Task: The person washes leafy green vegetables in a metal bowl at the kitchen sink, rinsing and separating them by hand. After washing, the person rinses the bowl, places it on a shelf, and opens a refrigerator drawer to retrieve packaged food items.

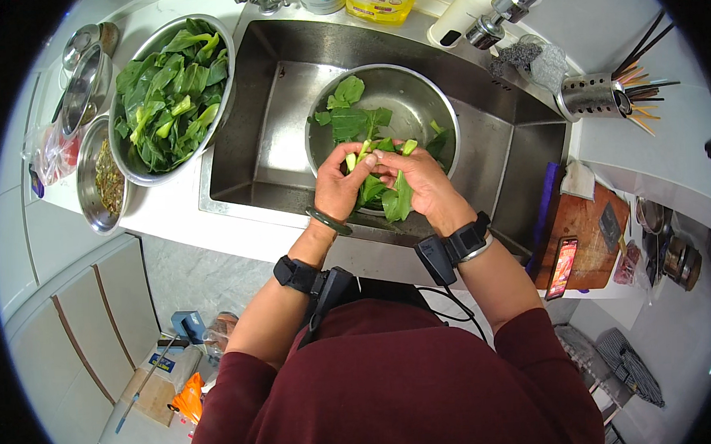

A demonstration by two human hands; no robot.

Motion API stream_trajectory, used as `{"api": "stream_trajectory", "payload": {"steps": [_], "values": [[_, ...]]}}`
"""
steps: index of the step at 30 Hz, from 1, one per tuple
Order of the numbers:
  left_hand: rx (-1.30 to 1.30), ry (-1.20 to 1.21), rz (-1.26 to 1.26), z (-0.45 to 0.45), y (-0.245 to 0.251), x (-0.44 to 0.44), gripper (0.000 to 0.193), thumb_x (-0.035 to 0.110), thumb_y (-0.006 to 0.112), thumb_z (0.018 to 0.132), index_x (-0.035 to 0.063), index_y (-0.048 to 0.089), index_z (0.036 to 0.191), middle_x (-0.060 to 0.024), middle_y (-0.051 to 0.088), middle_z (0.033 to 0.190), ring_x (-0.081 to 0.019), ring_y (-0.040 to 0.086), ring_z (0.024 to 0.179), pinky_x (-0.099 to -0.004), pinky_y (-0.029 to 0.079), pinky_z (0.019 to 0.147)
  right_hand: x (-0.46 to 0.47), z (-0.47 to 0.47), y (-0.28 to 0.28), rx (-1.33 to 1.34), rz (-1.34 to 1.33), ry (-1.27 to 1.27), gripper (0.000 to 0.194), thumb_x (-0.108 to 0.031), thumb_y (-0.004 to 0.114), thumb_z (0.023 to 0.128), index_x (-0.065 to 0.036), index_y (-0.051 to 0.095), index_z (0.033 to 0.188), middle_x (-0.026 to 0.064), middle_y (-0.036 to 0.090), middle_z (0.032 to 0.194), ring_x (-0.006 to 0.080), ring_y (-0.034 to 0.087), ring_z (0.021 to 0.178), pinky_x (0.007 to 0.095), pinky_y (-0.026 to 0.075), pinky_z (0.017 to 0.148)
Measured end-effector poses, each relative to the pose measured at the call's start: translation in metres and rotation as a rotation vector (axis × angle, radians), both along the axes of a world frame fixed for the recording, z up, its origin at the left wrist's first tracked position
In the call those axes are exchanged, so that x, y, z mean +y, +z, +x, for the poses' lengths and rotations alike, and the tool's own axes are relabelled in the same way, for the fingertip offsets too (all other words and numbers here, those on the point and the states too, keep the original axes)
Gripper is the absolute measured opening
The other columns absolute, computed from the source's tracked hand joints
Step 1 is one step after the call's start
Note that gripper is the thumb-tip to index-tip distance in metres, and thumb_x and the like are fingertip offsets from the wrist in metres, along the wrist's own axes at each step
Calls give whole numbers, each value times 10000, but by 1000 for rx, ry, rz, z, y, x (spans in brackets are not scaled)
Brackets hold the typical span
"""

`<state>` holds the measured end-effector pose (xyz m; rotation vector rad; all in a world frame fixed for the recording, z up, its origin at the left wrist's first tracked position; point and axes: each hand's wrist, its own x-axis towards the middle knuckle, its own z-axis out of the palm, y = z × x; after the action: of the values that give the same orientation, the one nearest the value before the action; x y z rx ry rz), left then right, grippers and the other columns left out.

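Observation:
Over the near side of a round steel basin (451, 115), my left hand (338, 180) and my right hand (427, 179) meet at the fingertips. Each is closed on stalks of leafy greens: pale cut ends rise from the left fingers, and a stalk with a hanging leaf (398, 203) is in the right. Loose green leaves (350, 123) lie in the far left part of the basin, and a few darker ones rest at its right. The basin stands inside a rectangular steel sink (267, 148). My fingers hide part of the greens.
Left of the sink, a large steel bowl (230, 66) is heaped with greens (171, 99). A smaller bowl (82, 194) holds brownish-green bits. Behind the sink stand a yellow detergent bottle (385, 0) and a faucet (516, 2). A phone (562, 268) leans by a wooden cutting board (591, 228).

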<state>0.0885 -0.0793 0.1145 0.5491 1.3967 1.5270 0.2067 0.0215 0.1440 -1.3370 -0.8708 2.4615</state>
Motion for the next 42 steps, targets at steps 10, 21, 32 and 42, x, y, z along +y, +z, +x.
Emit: {"api": "stream_trajectory", "payload": {"steps": [10, 21, 32, 42], "values": [[-212, 75, -103, -19, 5, -7, 170, 226, 560, 964, 71, 579, 1032, -11, 625, 925, -79, 572, 787, -230, 492, 676, 11, 10, -5, 203, -276, -196, 701, -581, 462, 924, 3, 463, 1314, 177, 495, 1315, 263, 473, 1230, 406, 385, 1027], [539, -36, -197, -25, 52, -6, 223, 119, 697, 776, 34, 554, 924, -112, 590, 754, -190, 586, 709, -316, 475, 663, -7, -3, 11, 281, -111, -122, 756, -573, 417, 944, -11, 313, 1438, 157, 352, 1456, 238, 284, 1377, 380, 227, 1117], [1431, 351, -359, -289, 126, -39, 578, 428, 619, 878, -14, 500, 1231, -243, 584, 1160, -356, 560, 1074, -387, 419, 937, 17, 57, -13, -33, 37, -115, 377, -301, 589, 924, -73, 563, 1223, 91, 602, 1197, 196, 576, 1102, 297, 441, 868], [1261, 186, -522, -289, 124, -58, 912, 614, 556, 851, -46, 302, 1428, -288, 356, 1435, -386, 278, 1379, -417, 208, 1136, 33, 41, -37, -310, 653, 516, 275, -98, 608, 873, -54, 626, 1144, 62, 660, 1067, 145, 613, 975, 294, 475, 805]]}}
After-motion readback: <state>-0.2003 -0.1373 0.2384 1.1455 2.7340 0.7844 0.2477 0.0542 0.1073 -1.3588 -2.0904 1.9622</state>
